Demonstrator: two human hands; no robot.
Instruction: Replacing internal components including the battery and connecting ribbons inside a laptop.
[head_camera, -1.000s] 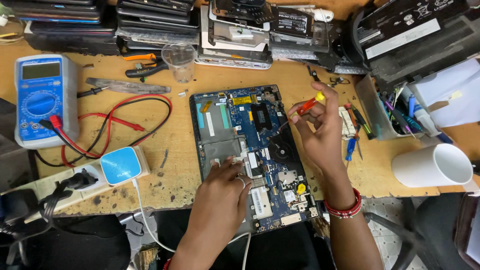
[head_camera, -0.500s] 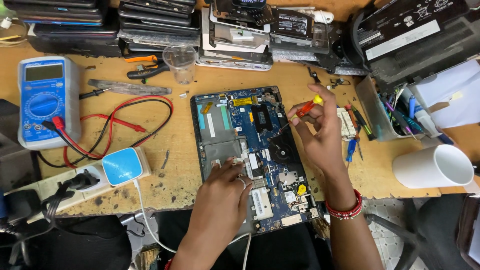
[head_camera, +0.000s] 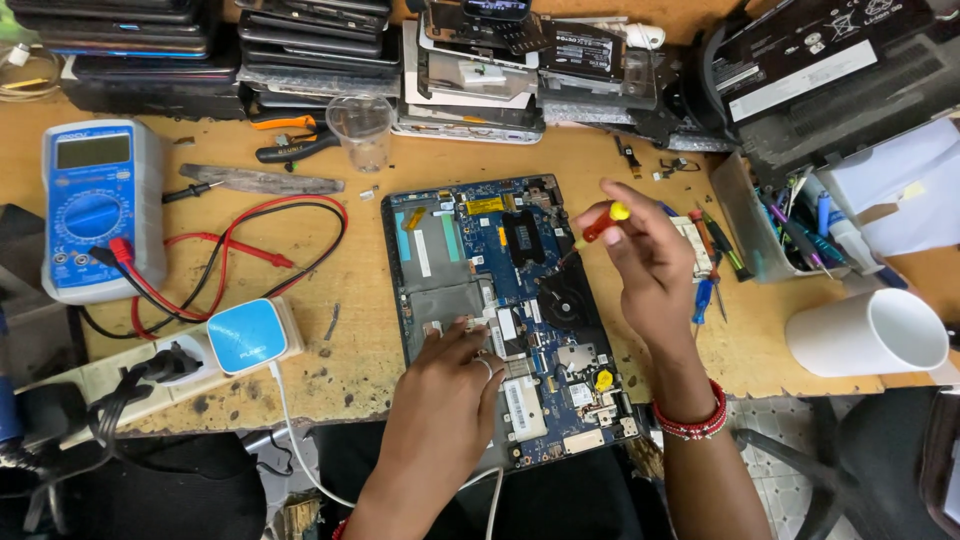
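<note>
An opened laptop base with a blue circuit board lies on the wooden desk. My left hand rests flat on its lower left part, fingers spread over the board. My right hand holds a small red and yellow screwdriver above the board's right side. The screwdriver tip points down and left toward the board near the round fan.
A blue multimeter with red and black leads lies at left, with a blue-topped adapter on a power strip. A clear plastic cup, stacked laptops, a tool tray and a white mug surround the work.
My right hand with the screwdriver has shifted slightly; the left hand stays on the board.
</note>
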